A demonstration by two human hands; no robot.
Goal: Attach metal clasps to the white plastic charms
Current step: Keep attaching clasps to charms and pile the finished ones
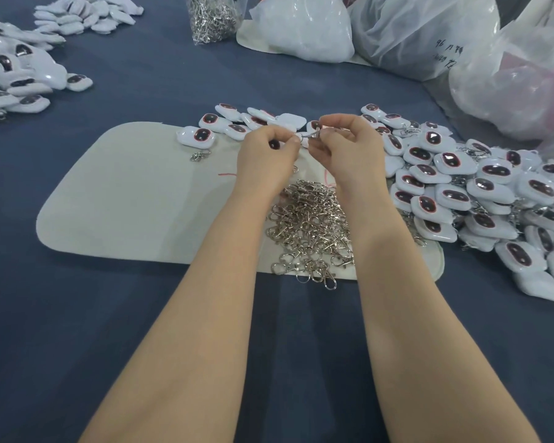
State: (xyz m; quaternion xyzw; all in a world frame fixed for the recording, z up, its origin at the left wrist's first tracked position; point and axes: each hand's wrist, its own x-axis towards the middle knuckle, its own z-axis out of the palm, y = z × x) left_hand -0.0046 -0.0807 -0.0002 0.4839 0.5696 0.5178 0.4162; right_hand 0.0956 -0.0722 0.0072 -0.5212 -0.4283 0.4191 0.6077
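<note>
On the near edge of the pale mat (125,203), between the two forearms, lies a pile of loose clasps (311,225). The mat sits on the blue-covered desk (77,330). A heap of white charms (493,199) spills over the mat's right edge, just beside the right forearm.

Above the mat's far edge the hands meet. The left hand (266,155) has its fingers curled round a charm (274,144), of which only a dark patch shows. The right hand (349,145) pinches a clasp (307,135) between thumb and fingertips, touching the left fingertips.

Behind them a row of charms (256,118) lines the mat's far edge. At the desk's far edge stand a bag of clasps (210,17) and plastic bags (422,30).
</note>
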